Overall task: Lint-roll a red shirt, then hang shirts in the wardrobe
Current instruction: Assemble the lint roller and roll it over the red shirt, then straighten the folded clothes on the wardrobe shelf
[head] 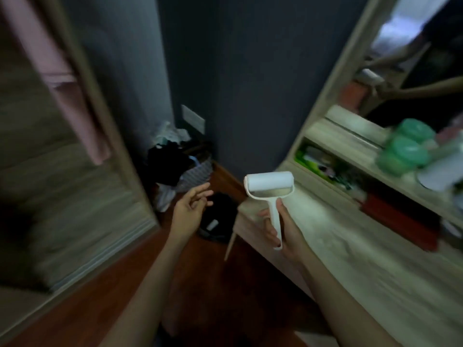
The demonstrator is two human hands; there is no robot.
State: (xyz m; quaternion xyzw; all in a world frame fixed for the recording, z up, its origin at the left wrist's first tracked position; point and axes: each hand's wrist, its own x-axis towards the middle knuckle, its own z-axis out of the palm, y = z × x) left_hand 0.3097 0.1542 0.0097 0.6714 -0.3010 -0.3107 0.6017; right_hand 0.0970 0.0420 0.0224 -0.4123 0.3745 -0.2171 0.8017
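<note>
My right hand (283, 234) grips the handle of a white lint roller (269, 185), holding it upright with the roll at the top, just above the left end of a pale wooden dressing table (350, 259). My left hand (191, 209) floats to the left of it, fingers loosely spread and holding nothing. On the far left stands the wardrobe (62, 196) with its wood-grain sliding door; a pink garment (72, 96) hangs beside its frame. No red shirt is in sight. The whole picture is motion-blurred.
A laundry basket (195, 171) heaped with dark and white clothes sits in the corner by the dark wall. A black object (218, 221) lies on the red-brown floor below my left hand. The table's shelves hold green containers (406, 149), a red item (398, 219) and a mirror (413, 58).
</note>
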